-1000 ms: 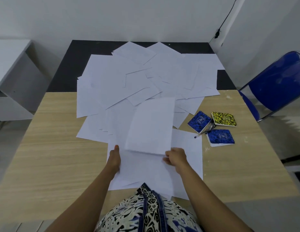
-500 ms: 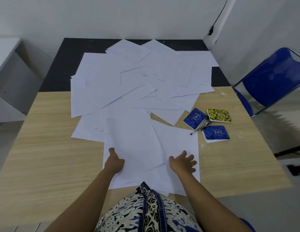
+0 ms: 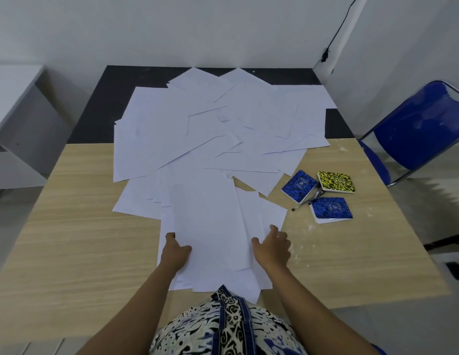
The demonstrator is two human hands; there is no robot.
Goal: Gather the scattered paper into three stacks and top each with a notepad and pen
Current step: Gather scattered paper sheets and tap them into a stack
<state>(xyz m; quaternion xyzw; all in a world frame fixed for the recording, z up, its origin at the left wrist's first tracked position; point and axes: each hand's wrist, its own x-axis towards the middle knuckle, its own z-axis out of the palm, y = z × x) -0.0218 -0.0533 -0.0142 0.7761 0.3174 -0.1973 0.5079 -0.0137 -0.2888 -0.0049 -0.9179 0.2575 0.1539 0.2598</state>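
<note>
Many white paper sheets (image 3: 197, 129) lie scattered and overlapping across the far half of the wooden table (image 3: 69, 239). A smaller loose pile of sheets (image 3: 213, 226) sits right in front of me. My left hand (image 3: 175, 252) grips that pile's left edge, thumb on the top sheet. Fingers spread, my right hand (image 3: 272, 248) rests against the pile's right side. At the right lie two blue notepads (image 3: 298, 185) (image 3: 331, 209) and a yellow notepad (image 3: 336, 181), with pens (image 3: 306, 201) between them.
A black table (image 3: 95, 111) adjoins the wooden one at the back, with paper spilling onto it. A blue folding chair (image 3: 415, 129) stands to the right, a white desk (image 3: 13, 98) to the left. Walls close off the back.
The sheet held up a second ago now lies flat on the near pile. My right hand let go, spread its fingers and slid to the pile's right side.
</note>
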